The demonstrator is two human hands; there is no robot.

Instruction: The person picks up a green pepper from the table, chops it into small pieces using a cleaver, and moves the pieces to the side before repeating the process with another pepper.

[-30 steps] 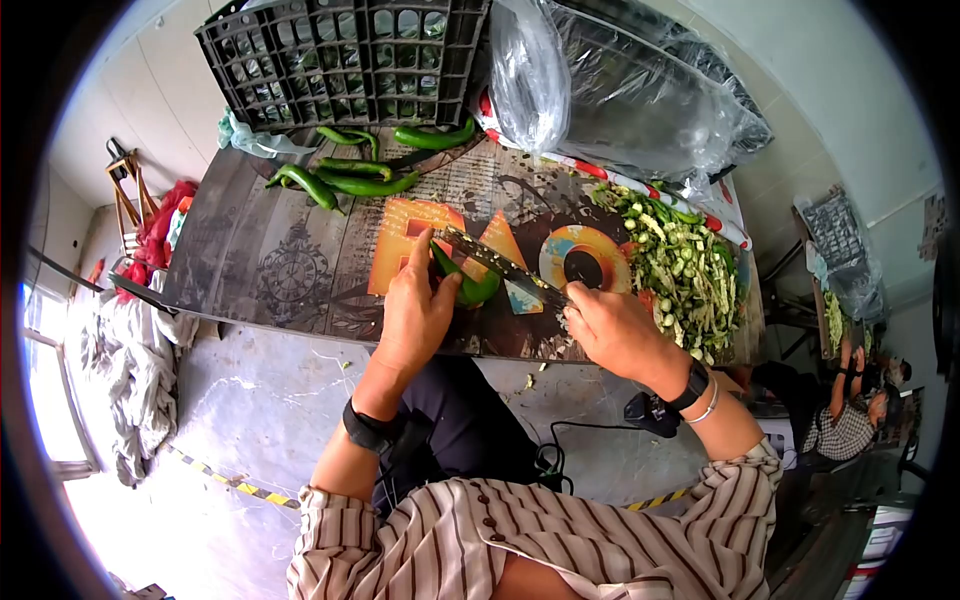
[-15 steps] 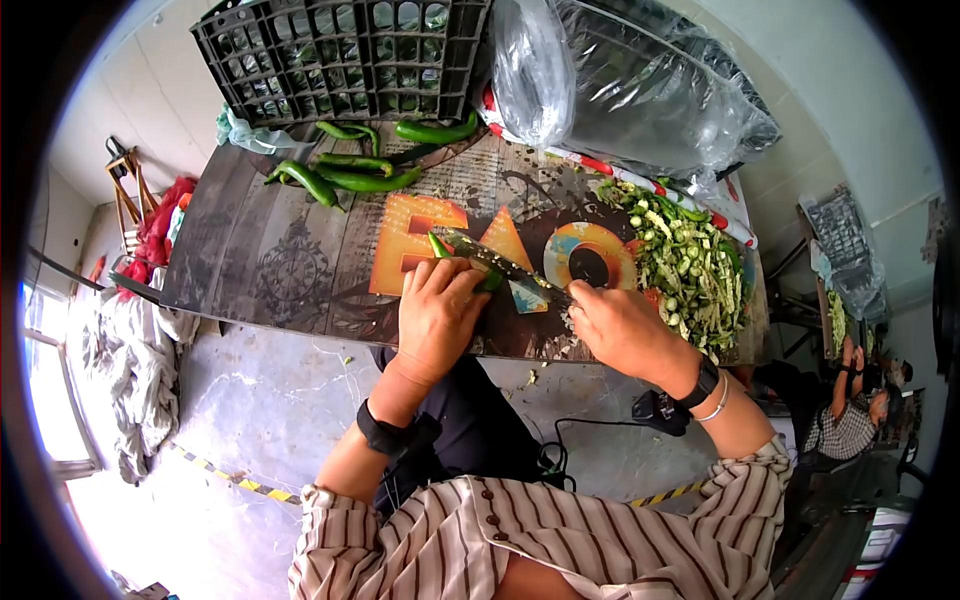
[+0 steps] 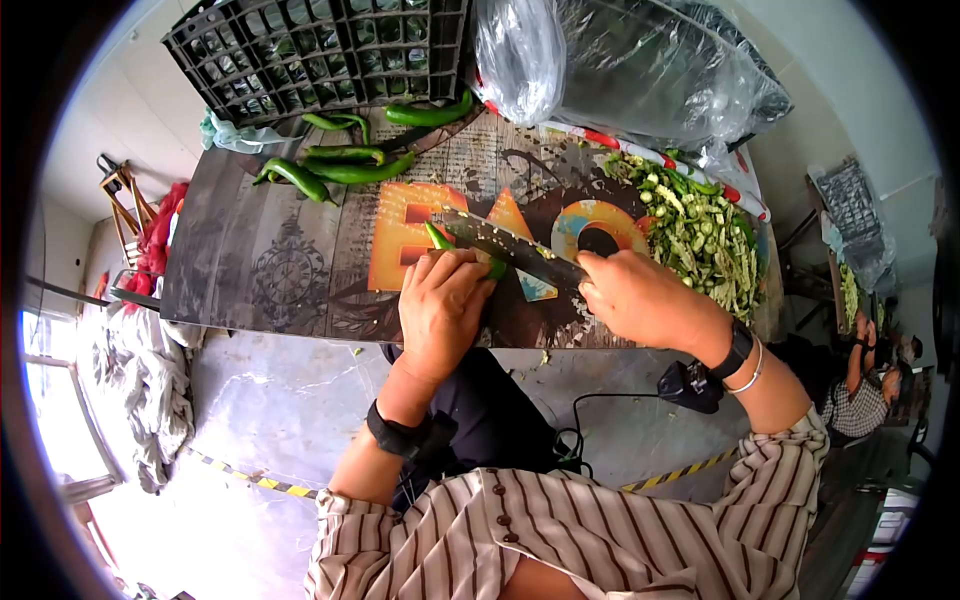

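My left hand (image 3: 440, 305) presses a green pepper (image 3: 441, 241) flat onto the printed table top (image 3: 290, 265), with only the pepper's ends showing past my fingers. My right hand (image 3: 640, 298) grips the handle of a large knife (image 3: 510, 245). The speckled blade lies slanted across the pepper, just beyond my left fingertips. A heap of chopped green pepper pieces (image 3: 705, 235) lies to the right of the knife hand.
Several whole green peppers (image 3: 345, 170) lie at the table's far left, before a black plastic crate (image 3: 320, 50). A clear plastic bag (image 3: 630, 70) fills the far right. Another person (image 3: 865, 405) sits at the right edge. Cloth (image 3: 140, 380) is heaped on the floor, left.
My left hand went from fingers raised over the pepper to curled flat on it. The knife shifted slightly up and left over the pepper. The camera tipped a little.
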